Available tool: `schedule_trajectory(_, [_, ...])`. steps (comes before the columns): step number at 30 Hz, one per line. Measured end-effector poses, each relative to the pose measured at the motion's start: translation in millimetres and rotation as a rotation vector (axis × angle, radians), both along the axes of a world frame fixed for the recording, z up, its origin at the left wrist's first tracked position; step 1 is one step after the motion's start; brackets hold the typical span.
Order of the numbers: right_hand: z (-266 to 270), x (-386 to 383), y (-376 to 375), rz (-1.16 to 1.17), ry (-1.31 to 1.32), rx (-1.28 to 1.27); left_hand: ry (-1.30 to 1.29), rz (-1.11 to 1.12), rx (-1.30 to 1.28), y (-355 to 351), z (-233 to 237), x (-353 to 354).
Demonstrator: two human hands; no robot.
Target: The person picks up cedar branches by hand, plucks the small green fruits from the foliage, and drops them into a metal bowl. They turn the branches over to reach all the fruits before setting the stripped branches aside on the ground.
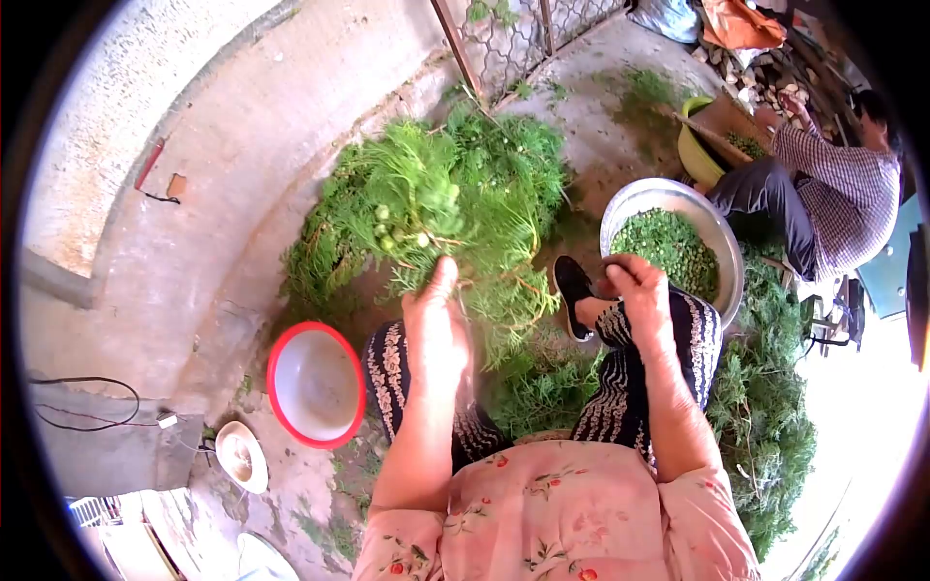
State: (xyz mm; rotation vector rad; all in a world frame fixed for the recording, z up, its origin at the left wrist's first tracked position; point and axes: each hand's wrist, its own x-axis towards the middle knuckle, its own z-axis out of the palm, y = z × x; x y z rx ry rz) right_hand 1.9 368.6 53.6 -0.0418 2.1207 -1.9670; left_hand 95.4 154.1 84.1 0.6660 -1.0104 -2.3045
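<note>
My left hand is closed around the stem of a feathery green sprig that bears small round green cones. Behind the sprig lies a big heap of similar cut branches on the ground. My right hand hangs over my knee beside a wide metal basin, its fingers drawn together; whatever they hold, if anything, is hidden. Small green cones and bits of leaf cover the basin's bottom.
A red-rimmed white basin stands left of my knee, a small white bowl beyond it. At the upper right another person sits by a yellow-green tub. More cut branches lie along the right. A red-handled tool rests on the concrete.
</note>
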Motion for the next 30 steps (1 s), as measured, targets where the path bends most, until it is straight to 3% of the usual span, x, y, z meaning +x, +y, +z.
schedule_trajectory(1, [1,9,-3,0.001,-0.034,-0.092,-0.036,0.04,0.005,11,11,2])
schedule_trajectory(3, [1,23,-9,0.038,0.136,-0.141,-0.07,-0.024,-0.064,20,21,12])
schedule_trajectory(5, [31,44,-18,-0.048,0.147,-0.229,-0.083,-0.027,-0.006,22,13,16])
schedule_trajectory(9, [61,63,-21,0.045,0.528,-0.18,-0.176,-0.053,-0.009,35,14,21])
schedule_trajectory(13, [57,65,-30,0.173,0.516,-0.131,-0.215,-0.087,-0.043,53,20,25])
schedule_trajectory(16, [55,68,-41,0.201,0.943,-0.008,-0.098,-0.291,-0.194,54,5,32])
schedule_trajectory(17, [60,78,-42,0.249,0.783,0.074,-0.118,-0.272,-0.259,58,3,33])
schedule_trajectory(19, [55,78,-49,0.202,0.788,0.238,-0.105,-0.268,-0.237,63,3,36])
schedule_trajectory(22, [45,70,-54,0.102,0.749,0.244,-0.183,-0.254,-0.305,66,1,39])
schedule_trajectory(25, [35,65,-52,0.092,0.788,0.289,-0.08,-0.159,-0.273,67,-5,38])
schedule_trajectory(26, [33,65,-51,0.091,0.805,0.312,-0.127,-0.222,-0.263,62,-5,41])
schedule_trajectory(29, [36,66,-47,0.123,0.417,0.061,-0.165,-0.318,-0.069,61,1,45])
schedule_trajectory(30, [38,68,-48,0.104,0.207,-0.219,-0.193,-0.311,-0.076,61,3,45])
